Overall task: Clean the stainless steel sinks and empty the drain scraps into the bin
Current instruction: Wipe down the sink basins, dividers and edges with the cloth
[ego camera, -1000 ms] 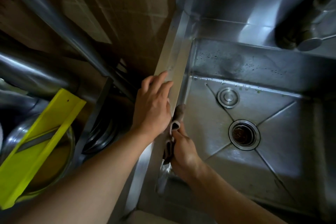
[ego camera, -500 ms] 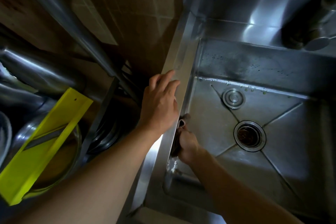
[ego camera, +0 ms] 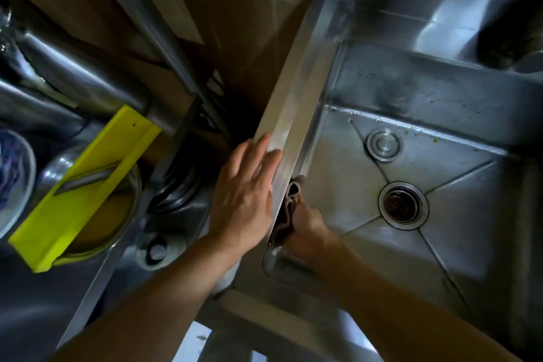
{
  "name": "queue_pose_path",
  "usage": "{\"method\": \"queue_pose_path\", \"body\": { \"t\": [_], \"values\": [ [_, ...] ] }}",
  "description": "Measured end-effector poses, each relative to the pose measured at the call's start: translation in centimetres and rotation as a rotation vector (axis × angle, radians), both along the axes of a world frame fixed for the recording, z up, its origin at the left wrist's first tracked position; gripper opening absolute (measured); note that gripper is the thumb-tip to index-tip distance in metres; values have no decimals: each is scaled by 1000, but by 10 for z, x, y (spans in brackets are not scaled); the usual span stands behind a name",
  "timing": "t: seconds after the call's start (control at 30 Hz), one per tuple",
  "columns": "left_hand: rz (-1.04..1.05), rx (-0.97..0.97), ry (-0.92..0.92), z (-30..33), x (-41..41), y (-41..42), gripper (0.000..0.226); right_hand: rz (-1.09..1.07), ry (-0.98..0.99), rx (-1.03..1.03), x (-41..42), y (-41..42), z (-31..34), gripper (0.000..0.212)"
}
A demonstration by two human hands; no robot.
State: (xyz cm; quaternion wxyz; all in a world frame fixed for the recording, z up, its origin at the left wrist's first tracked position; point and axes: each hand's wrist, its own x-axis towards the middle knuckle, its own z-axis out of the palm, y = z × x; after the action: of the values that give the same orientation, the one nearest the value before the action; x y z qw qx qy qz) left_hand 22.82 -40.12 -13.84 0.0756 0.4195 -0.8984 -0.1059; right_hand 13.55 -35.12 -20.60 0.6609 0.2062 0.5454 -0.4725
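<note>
Cloth (ego camera: 289, 209), bunched in the right hand's (ego camera: 308, 223) curled grip, presses the sink's (ego camera: 458, 244) left wall at frame centre, whose long axis runs toward upper right; left hand (ego camera: 245, 200) lies flat, fingers spread, along the rim (ego camera: 293, 114).

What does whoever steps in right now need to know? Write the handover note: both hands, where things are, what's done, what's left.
Left hand: flat, fingers straight, resting on the sink's left rim.
Right hand: grip around a dark cloth, pressed to the basin's left inner wall just under the rim.
Drain strainer: seated in the basin floor, with dark scraps inside.
Round cap: on the basin floor behind the drain.
Done: left wall is being wiped.
Left: specks on the back wall, emptying the strainer. No bin in view.
</note>
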Motion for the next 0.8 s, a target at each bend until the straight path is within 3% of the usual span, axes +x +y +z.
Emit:
{"method": "queue_pose_path", "body": {
  "t": [0.13,0.27,0.33,0.57,0.7,0.8],
  "values": [
    [15,-9,12,1,-1,2,48,124,86,182,-3,-8,-37,44],
    [26,-2,-1,1,0,1,51,166,126,170,3,-11,-65,41],
    [26,-2,-7,1,0,2,50,173,92,164,4,-7,-57,48],
    [25,1,-26,4,-2,3,48,206,-67,-8,2,26,33,41],
    [33,25,-25,6,-2,4,48,179,-54,28,6,23,42,42],
    [34,28,-11,7,-1,5,48,186,16,171,6,12,13,36]
  ]
}}
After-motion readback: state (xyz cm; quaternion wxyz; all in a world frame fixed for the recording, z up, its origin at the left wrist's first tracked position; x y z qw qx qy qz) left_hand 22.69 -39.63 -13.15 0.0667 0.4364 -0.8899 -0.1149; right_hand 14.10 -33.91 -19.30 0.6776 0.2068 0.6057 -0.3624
